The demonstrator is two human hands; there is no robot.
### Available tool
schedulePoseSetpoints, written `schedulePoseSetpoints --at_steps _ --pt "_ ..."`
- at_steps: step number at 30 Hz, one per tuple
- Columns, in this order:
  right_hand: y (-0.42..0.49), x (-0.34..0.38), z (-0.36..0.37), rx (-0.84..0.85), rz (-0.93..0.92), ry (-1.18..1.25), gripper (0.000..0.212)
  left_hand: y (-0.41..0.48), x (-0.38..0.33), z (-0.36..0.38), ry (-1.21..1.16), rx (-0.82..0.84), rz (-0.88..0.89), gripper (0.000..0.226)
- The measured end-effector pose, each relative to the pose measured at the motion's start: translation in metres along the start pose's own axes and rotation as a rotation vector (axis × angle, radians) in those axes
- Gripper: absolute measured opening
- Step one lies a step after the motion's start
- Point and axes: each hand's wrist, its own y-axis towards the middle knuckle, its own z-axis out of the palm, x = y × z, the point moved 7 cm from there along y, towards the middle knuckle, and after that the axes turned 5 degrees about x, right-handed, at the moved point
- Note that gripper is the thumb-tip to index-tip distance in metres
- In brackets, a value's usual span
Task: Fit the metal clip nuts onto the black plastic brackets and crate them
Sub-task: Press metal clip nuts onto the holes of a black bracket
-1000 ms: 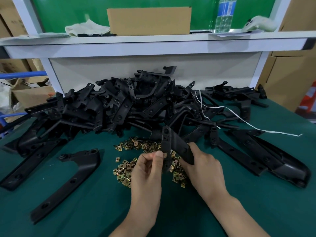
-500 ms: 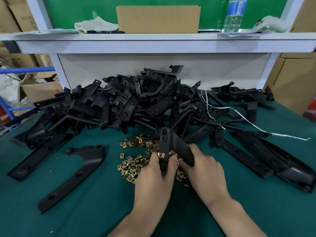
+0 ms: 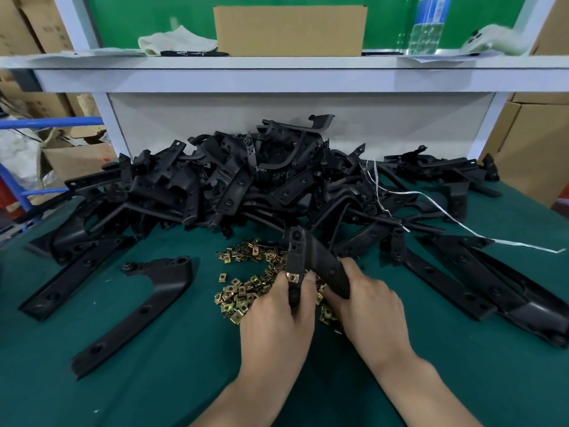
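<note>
I hold one black plastic bracket (image 3: 311,257) upright over the green table. My right hand (image 3: 366,309) grips its right arm. My left hand (image 3: 277,315) wraps the bracket's lower left arm, thumb and forefinger pressing a brass clip nut (image 3: 293,277) onto its edge. Under both hands lies a loose heap of brass clip nuts (image 3: 246,291). A big pile of black brackets (image 3: 240,180) fills the table behind.
Single brackets lie flat at the left (image 3: 138,306) and at the right (image 3: 480,282). A white strap (image 3: 455,223) trails over the pile's right side. Above, a white shelf (image 3: 277,72) carries a cardboard box (image 3: 289,29), a rag and a water bottle (image 3: 428,23).
My left hand brought a clip nut up to the bracket and closed round its lower arm, seating the nut on the edge. My right hand has kept its grip throughout.
</note>
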Motion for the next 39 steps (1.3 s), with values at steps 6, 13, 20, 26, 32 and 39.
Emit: schedulePoseSetpoints --at_steps 6,13,20,26,32,39 --pt "0.0 -0.003 0.002 0.006 0.007 0.006 0.031 0.0 -0.001 -0.003 0.082 -0.025 0.008 0.044" --pt "0.0 -0.005 0.003 0.027 0.039 0.005 0.029 0.008 -0.014 -0.017 0.331 -0.125 0.162 0.039" --pt "0.0 -0.005 0.002 0.035 0.056 0.01 0.029 0.007 -0.017 -0.019 0.331 -0.162 0.196 0.035" --pt "0.0 -0.004 0.002 0.02 0.058 0.002 0.031 0.008 -0.015 -0.021 0.306 -0.184 0.158 0.038" --pt "0.0 -0.005 0.002 0.029 0.063 0.026 0.031 0.009 -0.014 -0.02 0.295 -0.179 0.155 0.041" --pt "0.002 -0.009 0.01 0.097 0.065 0.081 0.025 0.007 -0.014 -0.015 0.275 -0.135 0.181 0.039"
